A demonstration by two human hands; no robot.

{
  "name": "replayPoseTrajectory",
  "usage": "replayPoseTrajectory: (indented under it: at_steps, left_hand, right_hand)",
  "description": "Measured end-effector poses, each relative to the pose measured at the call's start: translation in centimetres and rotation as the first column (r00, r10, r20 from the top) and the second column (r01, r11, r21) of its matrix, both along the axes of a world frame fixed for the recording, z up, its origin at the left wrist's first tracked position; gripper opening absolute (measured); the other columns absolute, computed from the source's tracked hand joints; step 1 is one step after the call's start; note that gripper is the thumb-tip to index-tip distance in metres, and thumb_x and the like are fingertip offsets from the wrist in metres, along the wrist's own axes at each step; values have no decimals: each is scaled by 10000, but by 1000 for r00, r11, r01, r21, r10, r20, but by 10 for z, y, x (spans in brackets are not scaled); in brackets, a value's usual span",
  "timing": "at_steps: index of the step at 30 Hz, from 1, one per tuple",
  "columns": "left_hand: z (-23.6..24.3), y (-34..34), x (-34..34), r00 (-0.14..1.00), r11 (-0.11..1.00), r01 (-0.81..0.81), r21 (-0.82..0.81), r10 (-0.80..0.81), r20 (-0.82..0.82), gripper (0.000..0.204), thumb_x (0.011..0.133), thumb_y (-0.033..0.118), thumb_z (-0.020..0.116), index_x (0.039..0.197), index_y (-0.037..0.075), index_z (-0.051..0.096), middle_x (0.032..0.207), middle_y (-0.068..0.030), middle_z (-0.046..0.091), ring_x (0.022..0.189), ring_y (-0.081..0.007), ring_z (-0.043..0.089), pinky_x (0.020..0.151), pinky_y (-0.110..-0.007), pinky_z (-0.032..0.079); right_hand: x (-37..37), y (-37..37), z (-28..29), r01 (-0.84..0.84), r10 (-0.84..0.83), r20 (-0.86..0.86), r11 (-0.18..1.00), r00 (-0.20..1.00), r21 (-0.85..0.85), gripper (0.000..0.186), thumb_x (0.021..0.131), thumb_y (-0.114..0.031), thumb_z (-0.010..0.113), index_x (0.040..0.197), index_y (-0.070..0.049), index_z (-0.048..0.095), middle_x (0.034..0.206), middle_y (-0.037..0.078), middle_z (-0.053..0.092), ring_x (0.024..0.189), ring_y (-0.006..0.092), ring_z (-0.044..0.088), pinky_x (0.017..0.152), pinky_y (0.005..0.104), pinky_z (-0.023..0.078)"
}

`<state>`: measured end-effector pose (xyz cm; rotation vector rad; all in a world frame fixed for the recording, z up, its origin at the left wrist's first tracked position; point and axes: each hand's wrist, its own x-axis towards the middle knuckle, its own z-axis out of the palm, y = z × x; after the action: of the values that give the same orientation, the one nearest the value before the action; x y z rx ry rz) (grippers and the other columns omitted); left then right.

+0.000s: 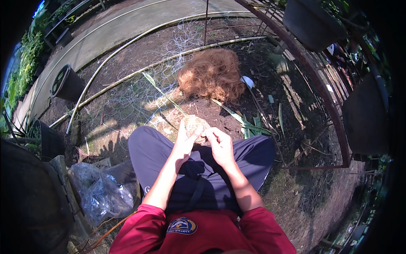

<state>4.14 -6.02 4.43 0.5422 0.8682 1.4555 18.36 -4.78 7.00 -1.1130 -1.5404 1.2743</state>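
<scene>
Left hand (184, 140): fingers curled around a round, tan fibrous ball (195, 122).
Right hand (221, 144): fingers bent close together at its edge; grip contents were indiscernible.

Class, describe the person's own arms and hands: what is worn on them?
The left hand and right hand show no gloves; no watch or bracelet is visible. Both forearms are bare below short, plain red sleeves.

This is an outdoor garden or plant-nursery yard, shown by the sunlit bare soil (296, 207), the concrete path (122, 31), black plant pots (72, 86), leafy green plants (26, 70) along the edge and a rusty metal frame (311, 72).
</scene>
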Motion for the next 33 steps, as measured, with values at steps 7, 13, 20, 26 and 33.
replayPoseTrajectory:
  at_steps: [7, 13, 20, 26, 33]
  left_hand:
    - [-9, 2, -13, 960, 992, 119, 47, -127, 249, 512, 952, 82, 575, 1421, 80, 370, 1308, -125, 532, 1177, -250, 569, 950, -391, 514]
    - [17, -2, 4, 964, 990, -12, -141, 49, 261, 427, 935, 52, 589, 1320, 32, 404, 1191, -128, 576, 1073, -227, 624, 839, -339, 561]
    - [-28, 6, -3, 976, 998, -47, -39, 54, 212, 355, 935, 93, 597, 1271, 35, 498, 1163, -121, 617, 1061, -225, 636, 889, -355, 542]
    - [6, -6, 1, 998, 996, -3, -88, 8, 56, 398, 929, 92, 598, 1307, 33, 488, 1231, -103, 601, 1138, -203, 593, 977, -342, 483]
    - [-9, -2, 6, 985, 995, -61, -83, 74, 159, 665, 824, 2, 715, 1385, 38, 360, 1209, -106, 584, 1139, -206, 585, 974, -333, 488]
  right_hand:
    - [1, -25, -3, -84, 32, 218, 969, 975, 232, 146, 930, -97, 574, 1010, -25, 673, 792, 161, 678, 696, 287, 690, 615, 330, 516]
    - [4, -23, -6, -65, 35, 169, 983, 985, 174, 148, 934, -102, 569, 971, 2, 667, 841, 155, 690, 737, 213, 687, 679, 308, 511]
    - [-1, -20, 1, -77, 47, 168, 981, 985, 177, 131, 916, -90, 574, 969, -14, 667, 746, 171, 656, 663, 316, 667, 616, 356, 509]
    - [4, -10, 3, 43, -134, 249, 939, 959, 341, 107, 875, -93, 604, 922, -29, 676, 825, 153, 626, 666, 296, 611, 585, 365, 467]
    - [3, -9, -7, 124, -156, 40, 892, 987, 434, 94, 883, -33, 628, 908, 21, 700, 1020, 127, 621, 842, 170, 623, 724, 278, 498]
